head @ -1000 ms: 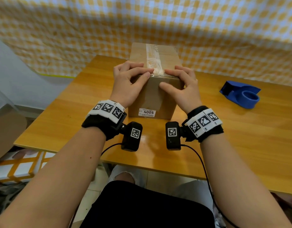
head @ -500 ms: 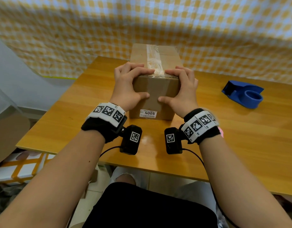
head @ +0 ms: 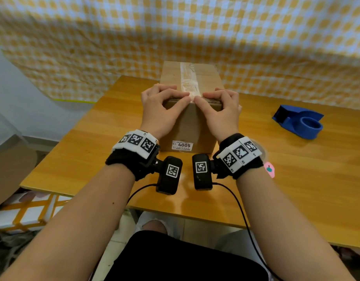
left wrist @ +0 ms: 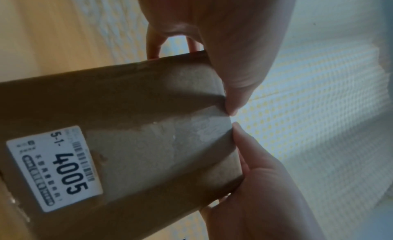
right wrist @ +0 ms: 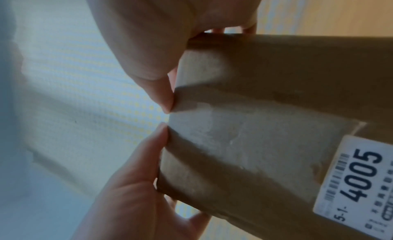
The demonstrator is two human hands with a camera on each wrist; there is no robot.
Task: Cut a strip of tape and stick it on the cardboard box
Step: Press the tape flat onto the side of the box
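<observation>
The cardboard box (head: pixel 189 126) stands on the table with a "4005" label (head: pixel 182 145) on its near face. A clear tape strip (head: pixel 188 80) runs along its top and over the near edge onto the front face (left wrist: pixel 202 131). My left hand (head: pixel 175 98) and right hand (head: pixel 210 99) grip the near top edge, fingers curled onto the top. The two thumb tips almost meet on the tape at that edge. The wrist views show the left thumb (left wrist: pixel 234 106) and the right thumb (right wrist: pixel 165 101) pressed against the edge.
A blue tape dispenser (head: pixel 298 123) sits on the wooden table (head: pixel 296 189) to the right of the box. A small pink item (head: pixel 269 169) lies just behind my right wrist. Yellow checked cloth (head: pixel 175 37) hangs close behind the box.
Both thumbs slid down the front face, then came back up to the top edge and now meet on the tape. The fingers have curled more onto the top.
</observation>
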